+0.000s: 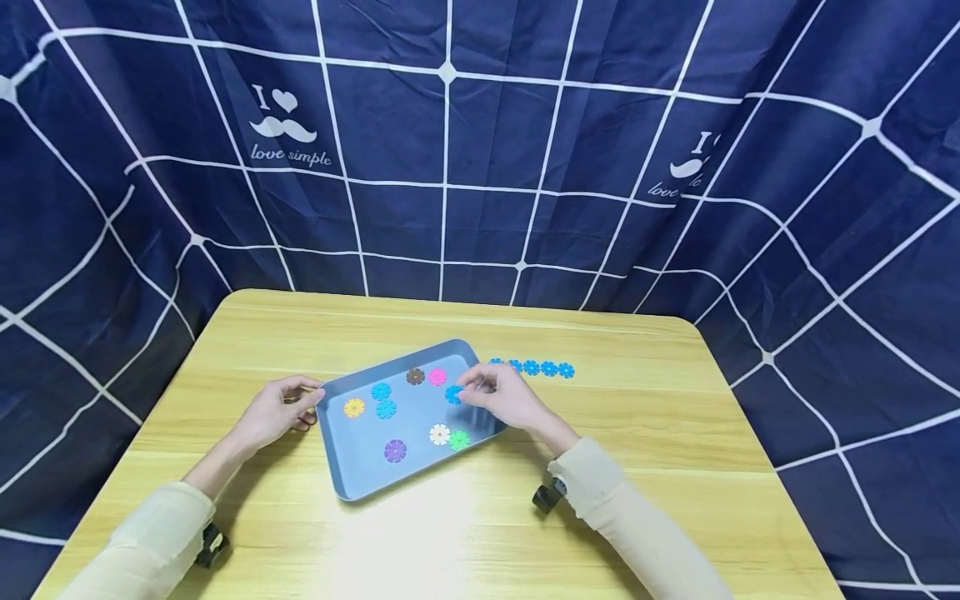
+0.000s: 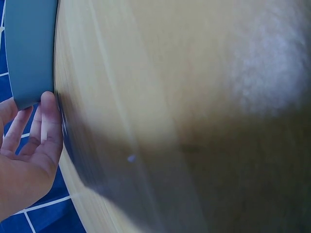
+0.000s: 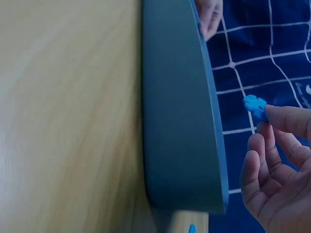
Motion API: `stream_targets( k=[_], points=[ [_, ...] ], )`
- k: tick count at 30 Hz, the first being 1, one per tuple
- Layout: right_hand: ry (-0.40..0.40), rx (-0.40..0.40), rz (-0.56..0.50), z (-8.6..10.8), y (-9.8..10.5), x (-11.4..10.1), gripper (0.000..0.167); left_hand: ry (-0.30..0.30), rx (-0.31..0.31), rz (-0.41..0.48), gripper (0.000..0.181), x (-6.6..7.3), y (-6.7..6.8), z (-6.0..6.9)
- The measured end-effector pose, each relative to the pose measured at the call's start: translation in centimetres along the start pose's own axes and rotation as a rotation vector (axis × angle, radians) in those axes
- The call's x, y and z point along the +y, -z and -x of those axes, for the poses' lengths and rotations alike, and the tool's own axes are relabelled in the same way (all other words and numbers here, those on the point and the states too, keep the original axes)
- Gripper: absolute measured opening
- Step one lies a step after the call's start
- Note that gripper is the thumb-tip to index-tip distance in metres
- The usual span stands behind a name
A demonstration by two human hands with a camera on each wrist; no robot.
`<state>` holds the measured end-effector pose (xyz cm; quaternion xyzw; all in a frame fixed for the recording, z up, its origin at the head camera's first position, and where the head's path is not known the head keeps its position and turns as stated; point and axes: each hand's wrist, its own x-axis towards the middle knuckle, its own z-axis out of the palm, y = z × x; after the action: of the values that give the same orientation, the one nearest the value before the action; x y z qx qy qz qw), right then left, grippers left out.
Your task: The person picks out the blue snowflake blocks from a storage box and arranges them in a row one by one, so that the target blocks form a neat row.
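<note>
A blue-grey tray (image 1: pixel 352 487) lies slanted on the table. My left hand (image 1: pixel 276 410) grips its left back corner, thumb at the rim; the left wrist view shows the fingers of the left hand (image 2: pixel 34 145) against the tray's outer wall (image 2: pixel 31 53). Over the tray's right end, my right hand (image 1: pixel 510 398) pinches a blue snowflake disc (image 1: pixel 453 394) between thumb and fingertips. The right wrist view shows this disc (image 3: pixel 254 106) above the rim. Inside lie light blue discs (image 1: pixel 386 409), plus yellow (image 1: pixel 354 407), brown (image 1: pixel 416 377), pink (image 1: pixel 437 377), white (image 1: pixel 439 434), green (image 1: pixel 459 440) and purple (image 1: pixel 395 451) ones.
A row of blue snowflake discs (image 1: pixel 549 368) runs along the table right of the tray, its left end partly behind my right hand. The wooden table (image 1: pixel 637 467) has rounded back corners. Dark blue curtains (image 1: pixel 397 125) with white lines surround it at the back and sides.
</note>
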<state>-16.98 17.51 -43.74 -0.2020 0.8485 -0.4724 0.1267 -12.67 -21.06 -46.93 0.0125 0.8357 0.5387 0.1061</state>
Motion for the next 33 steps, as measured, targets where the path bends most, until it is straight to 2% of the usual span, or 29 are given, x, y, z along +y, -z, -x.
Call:
stream_targets(
  k=[7,15,25,33],
  points=[
    [-0.025,0.057,-0.021,0.8,1.9,1.1,0.017,-0.003,0.000,0.009,0.038,-0.1,-0.1,-0.1],
    [-0.014,0.114,-0.034,1.6,3.7,2.3,0.020,-0.018,0.009,0.008,0.037,-0.1,-0.1,-0.1],
    [-0.027,0.197,-0.054,2.5,6.1,4.1,0.022,-0.002,0.003,0.023,0.037,0.2,-0.1,-0.1],
    [-0.084,0.277,-0.081,3.0,8.3,5.7,0.027,0.005,0.001,0.020,0.038,0.2,0.0,0.0]
  ],
)
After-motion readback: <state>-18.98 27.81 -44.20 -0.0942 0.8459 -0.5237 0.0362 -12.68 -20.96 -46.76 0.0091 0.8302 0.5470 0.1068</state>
